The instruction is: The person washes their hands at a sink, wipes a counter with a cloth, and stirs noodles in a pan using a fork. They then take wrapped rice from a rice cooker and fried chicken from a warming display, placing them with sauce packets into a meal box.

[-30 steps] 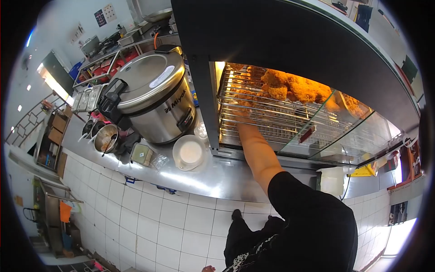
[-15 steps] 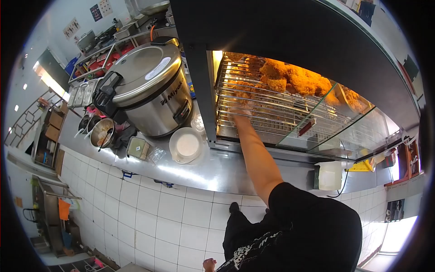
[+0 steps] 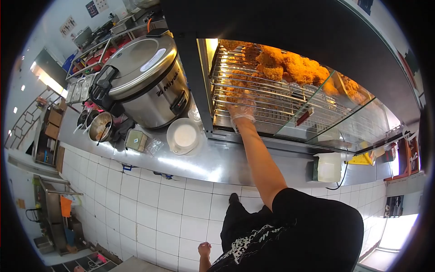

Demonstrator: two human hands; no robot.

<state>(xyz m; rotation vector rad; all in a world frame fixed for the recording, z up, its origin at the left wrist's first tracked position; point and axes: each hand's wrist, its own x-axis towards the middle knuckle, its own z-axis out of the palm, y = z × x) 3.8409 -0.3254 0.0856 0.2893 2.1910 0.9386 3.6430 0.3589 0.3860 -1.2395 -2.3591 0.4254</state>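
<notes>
My right hand [image 3: 244, 109], in a clear plastic glove, reaches into a warm-lit display case behind the wires of a rack [image 3: 290, 93]. Its fingertips are at the near edge of a piece of fried chicken [image 3: 241, 81]. Wires and glare partly cover the fingers, so I cannot tell whether they grip it. More fried chicken [image 3: 306, 68] is heaped on the rack to the right. My left hand [image 3: 205, 248] hangs bare and low over the tiled floor, fingers curled in, with nothing showing in them.
Glass panes [image 3: 333, 113] close off the case's right part. A large rice cooker [image 3: 149, 86] stands left of the case. On the steel counter [image 3: 217, 167] are a white bowl [image 3: 170, 136], a square tin [image 3: 136, 140], a metal pot [image 3: 100, 122] and a white container [image 3: 329, 167].
The view has shifted slightly. My gloved right hand now shows more clearly at the rack, with the glove's cuff visible. My left hand has come further into view at the bottom.
</notes>
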